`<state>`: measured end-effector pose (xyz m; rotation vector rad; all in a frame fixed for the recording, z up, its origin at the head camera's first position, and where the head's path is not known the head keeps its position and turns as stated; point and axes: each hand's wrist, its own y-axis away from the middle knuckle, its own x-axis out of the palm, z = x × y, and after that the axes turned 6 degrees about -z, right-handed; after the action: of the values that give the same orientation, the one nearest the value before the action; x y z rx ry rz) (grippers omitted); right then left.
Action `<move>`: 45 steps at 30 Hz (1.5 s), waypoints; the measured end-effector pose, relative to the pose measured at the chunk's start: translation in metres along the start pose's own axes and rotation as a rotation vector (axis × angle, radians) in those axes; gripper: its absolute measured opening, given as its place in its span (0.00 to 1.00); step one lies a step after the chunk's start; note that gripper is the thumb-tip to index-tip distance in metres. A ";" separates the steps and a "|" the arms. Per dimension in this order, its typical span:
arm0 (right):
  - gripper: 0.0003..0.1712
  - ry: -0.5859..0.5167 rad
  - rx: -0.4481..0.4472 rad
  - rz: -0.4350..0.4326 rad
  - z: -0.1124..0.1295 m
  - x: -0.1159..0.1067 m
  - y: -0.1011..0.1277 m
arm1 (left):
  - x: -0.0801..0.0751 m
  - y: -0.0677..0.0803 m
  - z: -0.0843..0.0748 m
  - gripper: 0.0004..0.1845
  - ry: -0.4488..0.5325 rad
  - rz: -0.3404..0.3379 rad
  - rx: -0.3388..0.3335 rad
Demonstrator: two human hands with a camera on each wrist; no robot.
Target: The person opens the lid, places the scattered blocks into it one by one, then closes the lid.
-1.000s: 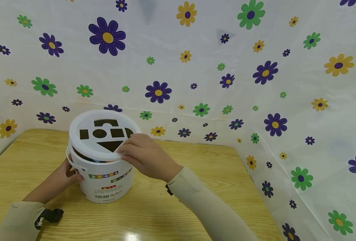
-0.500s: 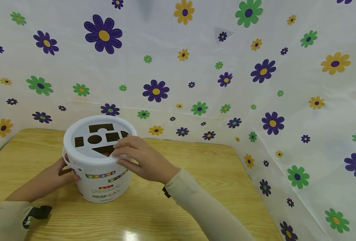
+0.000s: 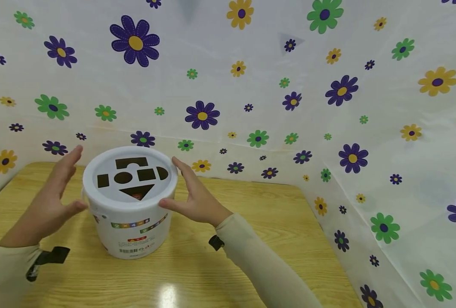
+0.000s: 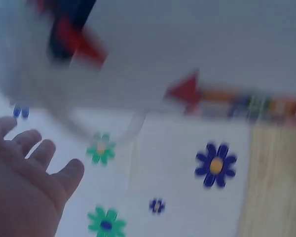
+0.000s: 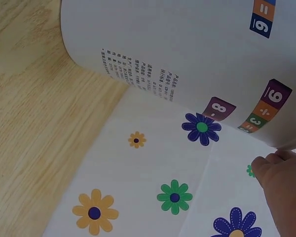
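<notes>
Wooden surface (image 3: 251, 239) is carrying a bucket (image 3: 133, 226); left hand (image 3: 52, 201) and right hand (image 3: 197, 199) are flanking it, both spread wide, empty (grip evenly, lid (image 3: 129, 177) level).

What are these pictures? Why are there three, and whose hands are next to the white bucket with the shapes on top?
They are a person's two bare hands, filmed by three small cameras at once. The big picture comes from a camera on the head; the two close-ups come from cameras on each wrist. A white bucket stands on a wooden table. Its lid has shape holes cut in it. The left hand and the right hand are open on either side of the bucket. Neither hand holds anything. Flowered sheets hang behind.
</notes>
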<state>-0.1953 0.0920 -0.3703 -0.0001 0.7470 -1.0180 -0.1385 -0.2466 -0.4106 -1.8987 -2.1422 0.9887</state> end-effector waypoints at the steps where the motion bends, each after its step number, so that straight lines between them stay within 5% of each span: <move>1: 0.59 -0.005 0.011 -0.004 0.000 0.000 0.000 | 0.007 -0.001 -0.004 0.54 0.021 0.017 -0.014; 8: 0.59 -0.031 0.055 -0.038 -0.002 0.000 0.001 | 0.034 0.002 -0.013 0.53 0.058 -0.055 -0.042; 14: 0.59 -0.069 0.049 -0.046 -0.004 0.001 0.003 | 0.034 0.003 -0.014 0.55 0.048 -0.039 -0.030; 22: 0.58 -0.126 -0.009 -0.049 -0.008 0.004 0.000 | 0.026 0.004 -0.015 0.56 -0.031 0.016 -0.100; 31: 0.59 -0.189 0.011 -0.040 -0.023 0.009 0.004 | 0.007 0.009 0.012 0.76 -0.115 0.093 -0.079; 40: 0.38 -0.285 0.154 -0.038 -0.051 0.017 0.014 | 0.011 0.024 0.044 0.58 -0.038 0.248 -0.152; 45: 0.37 -0.346 0.148 -0.048 -0.055 0.018 0.018 | 0.020 0.027 0.048 0.54 -0.026 0.254 -0.179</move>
<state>-0.2071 0.1060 -0.4283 -0.0650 0.3576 -1.0819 -0.1434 -0.2473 -0.4690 -2.3007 -2.1045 0.8904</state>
